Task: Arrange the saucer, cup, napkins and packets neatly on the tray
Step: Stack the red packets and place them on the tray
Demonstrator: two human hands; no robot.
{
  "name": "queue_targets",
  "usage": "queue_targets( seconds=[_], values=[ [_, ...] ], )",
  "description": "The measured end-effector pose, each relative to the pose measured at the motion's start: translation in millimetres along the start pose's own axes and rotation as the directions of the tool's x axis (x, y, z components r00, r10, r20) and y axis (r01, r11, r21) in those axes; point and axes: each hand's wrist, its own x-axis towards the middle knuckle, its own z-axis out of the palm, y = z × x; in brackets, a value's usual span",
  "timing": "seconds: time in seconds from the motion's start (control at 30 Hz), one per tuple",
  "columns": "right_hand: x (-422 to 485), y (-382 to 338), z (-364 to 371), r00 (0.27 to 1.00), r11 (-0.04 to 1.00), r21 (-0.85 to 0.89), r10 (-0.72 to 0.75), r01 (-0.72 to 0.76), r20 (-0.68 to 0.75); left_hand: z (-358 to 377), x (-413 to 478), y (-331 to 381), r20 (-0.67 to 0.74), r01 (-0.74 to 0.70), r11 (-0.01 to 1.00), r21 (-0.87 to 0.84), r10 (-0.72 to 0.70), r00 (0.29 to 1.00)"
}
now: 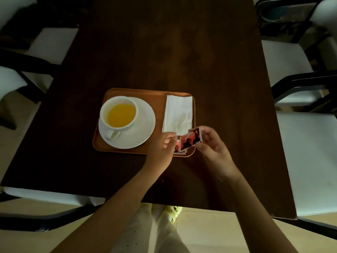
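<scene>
Both hands down at the near right corner of the tray (127, 92). Right hand (211, 143) pinching a red packet (191, 138) by its right edge, tilted up off the tray. Left hand (161, 147) fingers curled beside more packets (179, 149) lying flat in that corner; contact there hard to make out. Napkins (177, 114) laid flat at far right, cup (118, 114) of yellow drink on its saucer (142, 125) at left. Thin, light, probably slick little sachets — best held by the edges, squared together gently. Cup full, likely to spill if nudged.
</scene>
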Motion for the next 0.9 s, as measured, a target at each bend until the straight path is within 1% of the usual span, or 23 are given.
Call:
queue_targets(
  seconds=[0.03, 0.07, 0.1, 0.17, 0.2, 0.23, 0.27, 0.3, 0.33, 0.37, 0.4, 0.43, 0.5, 0.57, 0.63, 0.7, 0.73, 0.77, 0.83, 0.9],
  values=[
    [0, 1, 5, 0.999, 0.999, 0.044, 0.015, -0.016, 0.039, -3, -3, 4, 0.096, 0.112, 0.973, -0.202, -0.094, 0.991],
    [0, 2, 9, 0.998, 0.998, 0.060, 0.026, -0.030, 0.066, -5, -5, 6, 0.152, 0.186, 0.928, -0.323, -0.143, 0.978],
    [0, 3, 12, 0.996, 0.998, 0.056, 0.033, -0.038, 0.082, -8, -7, 7, 0.165, 0.213, 0.903, -0.374, -0.161, 0.973],
    [1, 5, 13, 0.995, 0.999, -0.002, 0.034, -0.034, 0.090, -14, -7, 9, 0.105, 0.187, 0.901, -0.391, -0.158, 0.982],
    [2, 5, 12, 0.996, 0.998, -0.061, 0.027, -0.022, 0.086, -16, -6, 8, 0.052, 0.156, 0.917, -0.367, -0.147, 0.988],
    [2, 4, 11, 0.997, 0.988, -0.156, 0.015, -0.002, 0.078, -17, -5, 8, 0.003, 0.127, 0.935, -0.332, -0.133, 0.991],
    [4, 4, 10, 0.998, 0.957, -0.289, -0.004, 0.023, 0.068, -18, -3, 6, -0.037, 0.105, 0.951, -0.290, -0.121, 0.992],
    [6, 5, 10, 0.998, 0.895, -0.443, -0.025, 0.049, 0.060, -18, -2, 4, -0.065, 0.088, 0.966, -0.245, -0.107, 0.992],
    [9, 6, 9, 0.997, 0.805, -0.589, -0.047, 0.073, 0.059, -16, -1, 2, -0.085, 0.067, 0.978, -0.199, -0.085, 0.993],
    [12, 8, 10, 0.996, 0.707, -0.701, -0.067, 0.093, 0.065, -13, 0, -1, -0.099, 0.036, 0.987, -0.157, -0.052, 0.994],
    [15, 10, 10, 0.994, 0.633, -0.767, -0.082, 0.106, 0.070, -10, 1, -4, -0.113, 0.001, 0.993, -0.114, -0.014, 0.994],
    [17, 13, 10, 0.993, 0.587, -0.802, -0.091, 0.109, 0.069, -7, 2, -7, -0.128, -0.030, 0.998, -0.062, 0.022, 0.992],
    [21, 20, 10, 0.994, 0.535, -0.839, -0.093, 0.096, 0.054, 0, 6, -12, -0.160, -0.076, 0.994, 0.078, 0.087, 0.983],
    [25, 26, 11, 0.994, 0.465, -0.881, -0.100, 0.090, 0.049, 7, 10, -16, -0.185, -0.113, 0.967, 0.227, 0.157, 0.970],
    [28, 32, 14, 0.992, 0.403, -0.912, -0.121, 0.078, 0.031, 12, 11, -21, -0.179, -0.151, 0.911, 0.384, 0.234, 0.956],
    [29, 36, 15, 0.990, 0.367, -0.929, -0.144, 0.047, -0.007, 15, 10, -26, -0.136, -0.187, 0.815, 0.549, 0.308, 0.942],
    [29, 38, 15, 0.988, 0.347, -0.937, -0.150, 0.032, -0.022, 15, 9, -28, -0.121, -0.186, 0.772, 0.608, 0.322, 0.939],
    [29, 39, 15, 0.988, 0.325, -0.946, -0.154, 0.021, -0.031, 15, 8, -29, -0.117, -0.176, 0.747, 0.641, 0.321, 0.940],
    [28, 38, 16, 0.985, 0.311, -0.950, -0.168, 0.025, -0.029, 12, 6, -28, -0.134, -0.164, 0.758, 0.632, 0.315, 0.940],
    [29, 33, 19, 0.979, 0.387, -0.919, -0.204, 0.075, -0.006, 4, 1, -26, -0.173, -0.188, 0.791, 0.582, 0.347, 0.922]
  ],
)
